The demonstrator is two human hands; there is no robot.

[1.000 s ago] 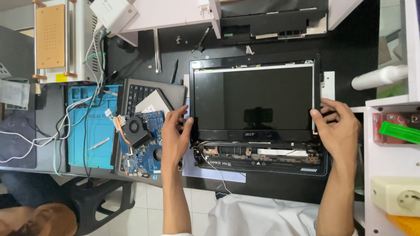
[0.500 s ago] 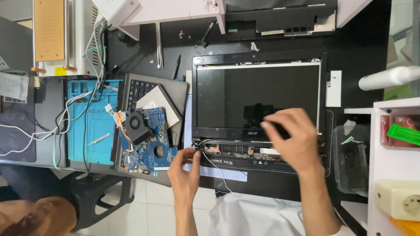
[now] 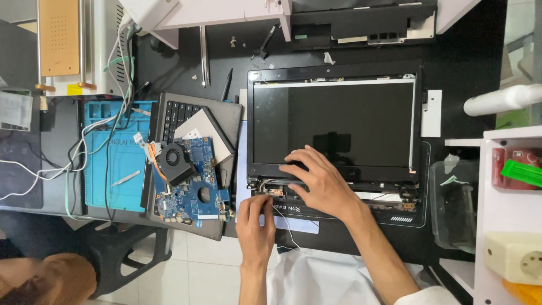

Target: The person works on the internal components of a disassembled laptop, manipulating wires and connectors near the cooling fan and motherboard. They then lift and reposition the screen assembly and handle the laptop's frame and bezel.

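Observation:
A black laptop screen panel (image 3: pixel 333 121) lies flat on the dark bench, its bezel partly off. My right hand (image 3: pixel 319 181) rests flat on the panel's lower edge, fingers spread over the hinge strip (image 3: pixel 389 195). My left hand (image 3: pixel 255 220) sits at the lower left corner, fingertips pinched around thin cables (image 3: pixel 265 189) by the left hinge. A white cloth (image 3: pixel 316 277) lies just below the panel.
A blue motherboard (image 3: pixel 195 181) with a black fan (image 3: pixel 174 161) lies left of the panel on a keyboard (image 3: pixel 180 116). A blue work mat (image 3: pixel 116 155), tweezers (image 3: pixel 202 53), a clear plastic box (image 3: pixel 454 203) and white shelves (image 3: pixel 502 214) surround it. Another person's head (image 3: pixel 45 279) shows at the bottom left.
Both hands have left the panel's sides. My right hand has swung across to the lower middle edge, and my left hand has dropped to the cables at the lower left corner.

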